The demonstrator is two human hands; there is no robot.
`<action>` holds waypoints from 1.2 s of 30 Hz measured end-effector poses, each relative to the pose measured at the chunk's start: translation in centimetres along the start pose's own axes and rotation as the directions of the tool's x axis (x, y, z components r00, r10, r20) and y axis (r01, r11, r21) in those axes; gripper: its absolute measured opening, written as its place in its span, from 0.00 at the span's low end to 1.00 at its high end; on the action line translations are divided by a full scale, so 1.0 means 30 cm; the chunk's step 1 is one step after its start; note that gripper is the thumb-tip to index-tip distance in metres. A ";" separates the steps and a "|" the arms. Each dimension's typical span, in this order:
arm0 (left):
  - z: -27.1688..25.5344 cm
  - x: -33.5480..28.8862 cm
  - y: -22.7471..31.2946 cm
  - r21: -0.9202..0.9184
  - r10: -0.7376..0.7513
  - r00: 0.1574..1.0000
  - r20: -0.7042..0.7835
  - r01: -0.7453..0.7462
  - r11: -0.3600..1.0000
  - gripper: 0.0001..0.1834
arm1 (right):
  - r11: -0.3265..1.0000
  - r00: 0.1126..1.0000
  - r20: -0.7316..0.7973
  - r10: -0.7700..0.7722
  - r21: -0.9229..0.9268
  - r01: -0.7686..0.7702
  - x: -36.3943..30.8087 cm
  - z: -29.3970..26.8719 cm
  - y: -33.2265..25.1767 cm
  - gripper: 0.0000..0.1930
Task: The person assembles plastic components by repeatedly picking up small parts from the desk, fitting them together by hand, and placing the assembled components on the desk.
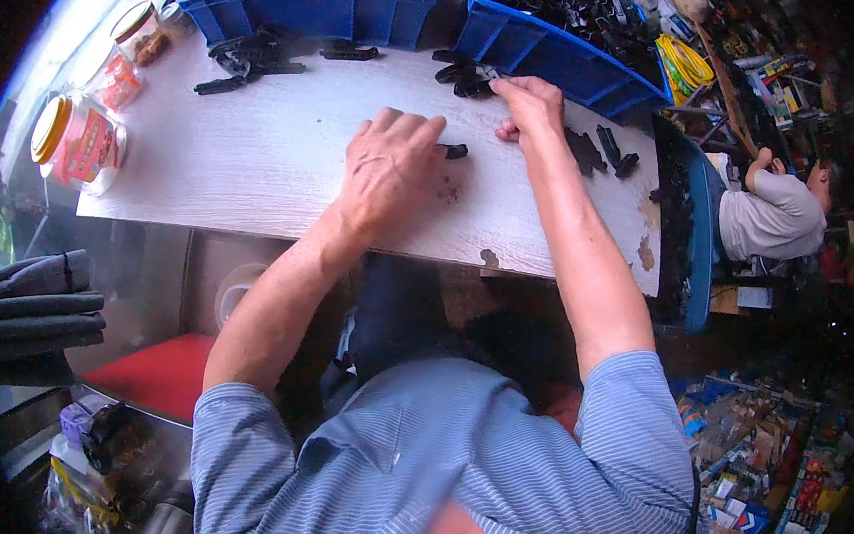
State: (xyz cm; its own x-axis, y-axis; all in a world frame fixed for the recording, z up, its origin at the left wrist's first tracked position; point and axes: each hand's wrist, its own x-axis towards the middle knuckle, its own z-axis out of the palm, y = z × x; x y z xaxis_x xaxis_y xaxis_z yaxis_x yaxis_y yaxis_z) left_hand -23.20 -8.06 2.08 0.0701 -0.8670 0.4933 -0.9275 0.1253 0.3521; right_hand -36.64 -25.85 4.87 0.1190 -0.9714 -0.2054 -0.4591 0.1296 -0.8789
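My left hand (391, 169) rests over the white tabletop with its fingers curled down. The end of a small black plastic piece (456, 151) sticks out from under those fingers; the rest of it is hidden. Farther right, my right hand (533, 108) is closed, thumb and forefinger pinched together beside a small pile of black plastic parts (471, 89). Whatever lies between those fingertips is too small to name. More black parts (587, 152) lie to the right of my right wrist.
Two blue bins, one (327, 14) at the back left and one (551, 51) holding many black parts, line the far edge. Black pieces (255, 55) lie at the back left of the table (237, 151). Lidded jars (78, 144) stand left. A person (768, 205) sits at right.
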 end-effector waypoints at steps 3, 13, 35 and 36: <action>-0.014 0.001 -0.030 -0.218 -0.150 0.941 -0.303 0.085 0.972 0.17 | 0.980 0.998 0.050 0.038 0.193 -0.047 -0.058 -0.029 0.014 0.15; -0.056 0.031 0.038 -0.849 -0.475 0.782 0.405 0.514 0.122 0.20 | 0.847 0.880 0.430 -0.200 0.528 -0.065 -0.336 0.030 0.095 0.13; -0.002 0.000 -0.028 -0.036 0.105 0.990 0.092 -0.102 0.994 0.18 | 0.978 0.985 0.170 0.017 0.201 -0.052 -0.326 0.059 0.108 0.11; -0.006 0.007 -0.024 -0.006 0.129 0.987 0.093 -0.129 0.992 0.15 | 0.978 0.984 0.177 0.016 0.201 -0.052 -0.320 0.063 0.116 0.11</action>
State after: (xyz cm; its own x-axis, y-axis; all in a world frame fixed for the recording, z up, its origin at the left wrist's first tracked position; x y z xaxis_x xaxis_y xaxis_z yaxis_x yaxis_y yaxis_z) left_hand -22.47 -8.24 2.07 -0.0848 -0.8846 0.4586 -0.9267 0.2391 0.2898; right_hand -37.73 -15.71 2.96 0.2658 -0.9185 -0.2927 -0.2784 0.2175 -0.9355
